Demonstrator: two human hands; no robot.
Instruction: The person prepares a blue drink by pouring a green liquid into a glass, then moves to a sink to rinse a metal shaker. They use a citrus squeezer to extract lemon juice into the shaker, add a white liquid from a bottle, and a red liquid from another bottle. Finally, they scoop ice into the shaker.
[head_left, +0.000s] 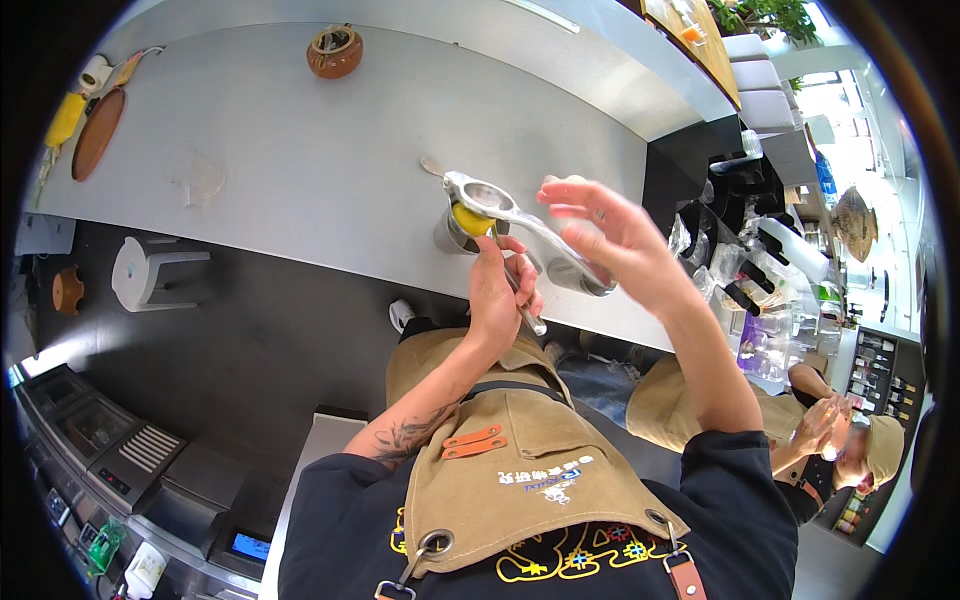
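Observation:
My left hand (504, 289) is closed around the lower handle of a metal citrus squeezer (536, 223). A yellow citrus piece (472, 219) sits in the squeezer's head, just above a metal cup (451, 236) on the counter. The upper handle stands apart from the lower one and slants towards my right. Above that handle is my right hand (600, 225), its fingers spread and slightly blurred; whether it touches the handle is unclear. A second metal container (568, 274) stands partly hidden below the handle. A spoon-like metal end (431, 166) shows beyond the squeezer's head.
On the grey counter (300, 150) are a brown ceramic pot (334, 52), a clear cup (193, 176) and a round brown tray (98, 135). Packaging and clear containers (765, 345) crowd the right. A co-worker (817, 435) stands right; a white stool (139, 274) is left.

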